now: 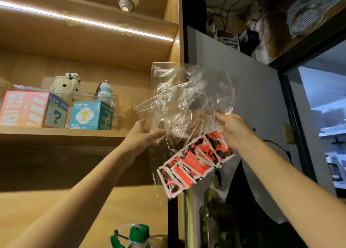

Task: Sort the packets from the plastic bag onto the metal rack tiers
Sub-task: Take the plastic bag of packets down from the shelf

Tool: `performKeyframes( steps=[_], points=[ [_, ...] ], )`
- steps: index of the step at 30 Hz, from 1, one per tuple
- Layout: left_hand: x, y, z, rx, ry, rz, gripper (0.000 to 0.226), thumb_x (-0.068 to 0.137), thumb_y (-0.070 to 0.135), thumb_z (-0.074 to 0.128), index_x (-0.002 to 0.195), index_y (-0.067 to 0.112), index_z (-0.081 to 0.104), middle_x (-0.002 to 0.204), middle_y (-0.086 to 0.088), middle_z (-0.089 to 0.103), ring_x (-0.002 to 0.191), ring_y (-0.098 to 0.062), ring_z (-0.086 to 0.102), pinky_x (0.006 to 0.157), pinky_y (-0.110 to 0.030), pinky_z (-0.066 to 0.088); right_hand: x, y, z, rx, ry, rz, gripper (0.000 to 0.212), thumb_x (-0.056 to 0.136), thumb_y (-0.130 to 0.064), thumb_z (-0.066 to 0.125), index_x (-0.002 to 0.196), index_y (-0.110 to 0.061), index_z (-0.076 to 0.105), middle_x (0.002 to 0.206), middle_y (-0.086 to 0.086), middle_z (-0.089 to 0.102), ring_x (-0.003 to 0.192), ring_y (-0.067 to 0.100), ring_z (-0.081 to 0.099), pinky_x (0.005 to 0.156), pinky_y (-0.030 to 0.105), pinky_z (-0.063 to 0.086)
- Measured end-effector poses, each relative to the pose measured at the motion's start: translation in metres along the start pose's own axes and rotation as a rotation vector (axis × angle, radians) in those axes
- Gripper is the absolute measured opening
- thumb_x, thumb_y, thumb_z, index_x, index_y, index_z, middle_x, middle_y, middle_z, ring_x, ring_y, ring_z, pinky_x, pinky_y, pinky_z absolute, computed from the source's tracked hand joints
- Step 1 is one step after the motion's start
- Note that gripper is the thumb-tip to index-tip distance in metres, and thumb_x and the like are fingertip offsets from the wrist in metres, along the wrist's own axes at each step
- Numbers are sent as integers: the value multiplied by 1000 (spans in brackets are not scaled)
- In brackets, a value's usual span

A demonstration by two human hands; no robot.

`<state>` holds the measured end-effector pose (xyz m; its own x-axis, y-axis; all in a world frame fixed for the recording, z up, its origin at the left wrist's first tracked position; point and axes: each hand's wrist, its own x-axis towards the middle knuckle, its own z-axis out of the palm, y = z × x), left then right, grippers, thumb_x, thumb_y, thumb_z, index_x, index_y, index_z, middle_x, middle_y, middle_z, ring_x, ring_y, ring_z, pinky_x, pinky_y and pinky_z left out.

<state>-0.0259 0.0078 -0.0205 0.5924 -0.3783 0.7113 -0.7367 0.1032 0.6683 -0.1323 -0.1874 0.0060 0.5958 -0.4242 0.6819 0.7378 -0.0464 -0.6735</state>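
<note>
Green-capped bottle (139, 236) cut off by bottom edge; red packets (194, 161) print blurred, unreadable.

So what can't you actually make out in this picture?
- Metal rack: nowhere in the head view.
- Red packets: print blurred, count unclear as they overlap.
- Plastic bag: glare and creases hide whether more lies inside.
- Right hand: fingers hidden behind the bag.
- Green-capped bottle: cut off by the bottom edge.

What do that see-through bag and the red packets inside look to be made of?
The plastic bag looks like thin clear film, glossy: it crinkles and throws bright glints. The red packets seem to be printed foil or coated paper, smooth with pale sealed borders; which one is unclear. Both hands hold the bag up.
</note>
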Motion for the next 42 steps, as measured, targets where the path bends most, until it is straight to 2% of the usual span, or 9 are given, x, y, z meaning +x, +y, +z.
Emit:
performKeyframes(
  steps=[6, 11, 16, 20, 21, 23, 26, 29, 42],
  points=[
    [-3, 8, 8, 136, 237, 179, 79, 68, 38, 73, 132, 22, 30, 141, -11, 27, 126, -27, 36, 107, -48, 35, -9, -6, -2, 30, 11, -9, 23, 94, -6, 44, 76, -5, 58, 45, -4, 66, 42, 7, 64, 37, 16, 47],
    [-16, 20, 8, -92, 70, 171, 62, 77, 30, 65, 125, 21, 27, 115, -4, 45, 81, -8, 56, 68, -22, 52, -18, -7, -8, 10, 30, 1, 15, 93, -10, 48, 94, -2, 61, 61, -1, 69, 51, 8, 66, 46, 17, 52],
    [-40, 5, 22, -242, -67, -144, 63, 81, 42, 58, 129, 18, 26, 109, 0, 49, 94, -15, 54, 65, -29, 45, -31, 4, -12, 30, -1, 49, 16, 92, -13, 52, 97, -4, 63, 56, -2, 70, 53, 10, 68, 48, 21, 54],
    [-66, -22, 45, -125, 11, -227, 53, 90, 42, 44, 127, 5, 32, 93, 7, 27, 69, -5, 40, 50, -14, 40, -51, 24, -17, 16, -84, 122, 19, 91, -17, 53, 96, -2, 63, 68, 3, 72, 63, 15, 70, 60, 26, 58],
    [-72, -29, 48, -140, 43, -217, 49, 90, 38, 44, 122, 3, 36, 111, 1, 6, 63, -6, 37, 43, -10, 39, -56, 29, -19, 8, -81, 136, 23, 90, -18, 54, 104, 0, 61, 78, 7, 72, 72, 18, 70, 67, 29, 58],
    [-86, -37, 51, -218, 67, -227, 37, 89, 35, 49, 111, 6, 42, 85, -6, 47, 60, -7, 37, 37, -7, 37, -68, 37, -23, 5, -58, 166, 33, 89, -18, 56, 116, 1, 56, 94, 11, 68, 86, 23, 67, 80, 35, 56],
    [-112, -47, 52, -312, 47, -244, 38, 76, 40, 59, 100, 12, 48, 75, 2, 43, 53, -6, 35, 38, -14, 34, -87, 51, -31, 13, -36, 207, 35, 89, -18, 55, 118, 1, 56, 100, 13, 67, 93, 25, 66, 89, 40, 52],
    [-136, -56, 54, -405, 83, -280, 46, 71, 35, 65, 105, 7, 50, 71, -1, 48, 39, -4, 36, 31, -14, 32, -113, 66, -40, 49, 0, 231, 19, 89, -17, 57, 100, -3, 62, 80, 6, 73, 74, 19, 71, 72, 32, 58],
    [-282, -101, 52, 21, 248, -146, 24, 71, 31, 72, 77, 13, 59, 79, -14, 63, 72, -27, 60, 67, -39, 49, -264, 138, -94, 77, 73, 443, 14, 88, -18, 52, 92, -12, 65, 77, 5, 75, 75, 18, 72, 62, 27, 58]
  ],
)
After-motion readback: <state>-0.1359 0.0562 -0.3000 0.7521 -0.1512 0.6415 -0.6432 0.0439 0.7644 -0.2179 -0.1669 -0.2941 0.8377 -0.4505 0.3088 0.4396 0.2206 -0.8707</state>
